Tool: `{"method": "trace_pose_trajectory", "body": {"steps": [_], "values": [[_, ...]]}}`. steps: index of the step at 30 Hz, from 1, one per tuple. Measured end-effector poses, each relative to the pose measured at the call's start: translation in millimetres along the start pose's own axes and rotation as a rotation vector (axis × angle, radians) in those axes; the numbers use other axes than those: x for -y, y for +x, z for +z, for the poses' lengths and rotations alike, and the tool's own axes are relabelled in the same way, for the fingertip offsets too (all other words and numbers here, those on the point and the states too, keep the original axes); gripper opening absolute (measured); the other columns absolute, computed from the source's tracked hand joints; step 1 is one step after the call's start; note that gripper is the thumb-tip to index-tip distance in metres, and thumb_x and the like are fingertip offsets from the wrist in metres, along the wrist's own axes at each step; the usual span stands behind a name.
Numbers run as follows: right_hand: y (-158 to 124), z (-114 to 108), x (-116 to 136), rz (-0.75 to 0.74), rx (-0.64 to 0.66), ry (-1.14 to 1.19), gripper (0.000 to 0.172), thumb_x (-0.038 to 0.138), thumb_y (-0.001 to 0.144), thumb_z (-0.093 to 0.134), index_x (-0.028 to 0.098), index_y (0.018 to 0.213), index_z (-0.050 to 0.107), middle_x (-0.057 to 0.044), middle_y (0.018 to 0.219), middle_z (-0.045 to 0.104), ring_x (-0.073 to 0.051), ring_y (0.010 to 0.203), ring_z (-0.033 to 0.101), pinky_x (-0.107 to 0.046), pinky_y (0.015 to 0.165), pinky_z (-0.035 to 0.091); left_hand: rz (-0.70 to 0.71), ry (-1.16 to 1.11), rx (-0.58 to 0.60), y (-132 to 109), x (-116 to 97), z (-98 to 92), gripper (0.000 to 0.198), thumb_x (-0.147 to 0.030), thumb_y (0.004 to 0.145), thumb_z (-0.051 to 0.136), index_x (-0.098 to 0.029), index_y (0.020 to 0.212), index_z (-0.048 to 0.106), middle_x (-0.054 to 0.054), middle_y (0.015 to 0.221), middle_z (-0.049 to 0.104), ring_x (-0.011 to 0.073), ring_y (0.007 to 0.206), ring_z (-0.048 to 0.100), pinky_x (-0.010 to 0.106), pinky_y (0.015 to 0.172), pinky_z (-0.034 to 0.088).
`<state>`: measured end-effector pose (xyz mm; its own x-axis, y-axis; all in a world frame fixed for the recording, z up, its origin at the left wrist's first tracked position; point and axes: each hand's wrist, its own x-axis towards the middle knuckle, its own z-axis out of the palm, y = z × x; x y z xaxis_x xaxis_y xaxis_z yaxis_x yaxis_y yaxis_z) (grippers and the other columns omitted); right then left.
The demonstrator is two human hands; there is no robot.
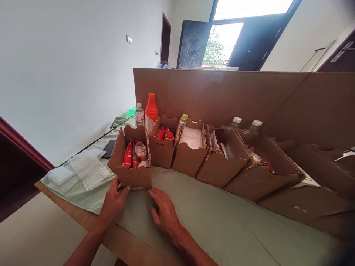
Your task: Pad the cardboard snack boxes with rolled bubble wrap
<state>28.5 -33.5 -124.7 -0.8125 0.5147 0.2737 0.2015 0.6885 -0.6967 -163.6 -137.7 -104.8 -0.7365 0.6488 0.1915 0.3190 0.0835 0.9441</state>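
A brown cardboard box with an open top stands nearest me on the left part of the table. Red packets and a pink-and-white packet lie inside it. My left hand grips its lower left front corner, fingers at the side and thumb by the front face. At the lower right front corner, my right hand has its fingertips against or very near the box, with the thumb spread away and nothing in the palm. The fingertips' exact contact is hard to make out.
Several similar cardboard boxes run rightward, including one with red packets and one with bubble wrap. An orange bottle and a clear bottle stand behind. Bubble wrap sheets lie left. A cardboard panel borders the back.
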Motion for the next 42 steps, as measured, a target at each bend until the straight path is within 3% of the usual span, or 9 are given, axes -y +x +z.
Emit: {"method": "trace_pose_trajectory", "body": {"steps": [6,13,15,18,21,23,25,30,42], "values": [[-5,16,-16,-0.075,-0.069,-0.103,0.053,0.01,0.08,0.054,0.014,0.131,0.063,-0.017,0.14,0.061,-0.031,0.129,0.058,-0.054,0.109,0.045,0.029,0.123,-0.171,61,9,-6.8,0.049,-0.035,0.08,0.054,-0.017,0.125,0.055,0.015,0.124,0.069,0.0305,0.113,0.068,0.046,0.095,0.055],[-3,12,-15,-0.091,-0.055,-0.113,0.042,0.008,0.08,0.055,0.015,0.119,0.068,-0.016,0.138,0.063,-0.03,0.126,0.059,-0.049,0.106,0.047,0.097,0.232,-0.227,98,20,24.3,0.046,-0.037,0.082,0.054,-0.015,0.121,0.06,0.016,0.11,0.072,0.0316,0.102,0.072,0.049,0.088,0.059],[-2,9,-12,-0.073,-0.046,-0.098,0.037,0.007,0.081,0.055,0.016,0.114,0.069,-0.015,0.138,0.063,-0.03,0.126,0.059,-0.049,0.105,0.047,0.151,0.273,-0.279,93,14,29.6,0.059,-0.04,0.082,0.057,-0.011,0.133,0.053,0.023,0.126,0.064,0.0372,0.12,0.063,0.058,0.1,0.052],[-1,7,-9,-0.054,-0.045,-0.073,0.033,0.006,0.082,0.056,0.018,0.109,0.07,-0.013,0.138,0.063,-0.029,0.125,0.059,-0.048,0.106,0.046,0.278,0.325,-0.34,85,-8,28.6,0.085,-0.046,0.079,0.068,-0.009,0.149,0.036,0.028,0.157,0.036,0.0401,0.149,0.033,0.06,0.12,0.03],[-1,6,-9,-0.07,-0.05,-0.046,0.032,0.005,0.081,0.058,0.017,0.108,0.07,-0.013,0.137,0.064,-0.028,0.125,0.059,-0.047,0.106,0.045,0.582,0.483,-0.353,86,-39,22.9,0.085,-0.046,0.081,0.072,-0.013,0.151,0.035,0.024,0.165,0.023,0.0375,0.156,0.016,0.056,0.125,0.02],[-1,7,-10,-0.079,-0.064,-0.037,0.033,0.004,0.08,0.058,0.017,0.108,0.07,-0.014,0.136,0.064,-0.028,0.124,0.059,-0.047,0.106,0.046,0.818,0.658,-0.302,92,-59,20.2,0.083,-0.043,0.084,0.073,-0.013,0.151,0.035,0.023,0.159,0.036,0.0379,0.154,0.023,0.056,0.124,0.021],[0,7,-11,-0.085,-0.077,-0.042,0.034,0.003,0.08,0.058,0.017,0.108,0.07,-0.014,0.135,0.064,-0.028,0.123,0.06,-0.047,0.105,0.046,0.915,0.827,-0.196,101,-73,19.0,0.084,-0.038,0.084,0.073,-0.012,0.152,0.033,0.021,0.146,0.054,0.0377,0.147,0.037,0.057,0.124,0.022],[1,7,-11,-0.108,-0.082,-0.06,0.034,0.003,0.079,0.059,0.019,0.107,0.07,-0.012,0.134,0.066,-0.028,0.121,0.061,-0.045,0.102,0.048,0.838,1.001,-0.068,124,-87,16.7,0.073,-0.029,0.081,0.074,-0.008,0.145,0.045,0.019,0.111,0.071,0.0394,0.118,0.06,0.065,0.118,0.023],[-1,11,-11,-0.108,-0.101,-0.071,0.028,0.004,0.081,0.061,0.019,0.103,0.07,-0.012,0.134,0.066,-0.028,0.118,0.063,-0.046,0.101,0.049,0.77,0.971,0.209,183,-82,-4.0,0.091,-0.031,0.074,0.075,-0.009,0.152,0.032,0.013,0.105,0.066,0.035,0.108,0.055,0.055,0.106,0.041]]}}
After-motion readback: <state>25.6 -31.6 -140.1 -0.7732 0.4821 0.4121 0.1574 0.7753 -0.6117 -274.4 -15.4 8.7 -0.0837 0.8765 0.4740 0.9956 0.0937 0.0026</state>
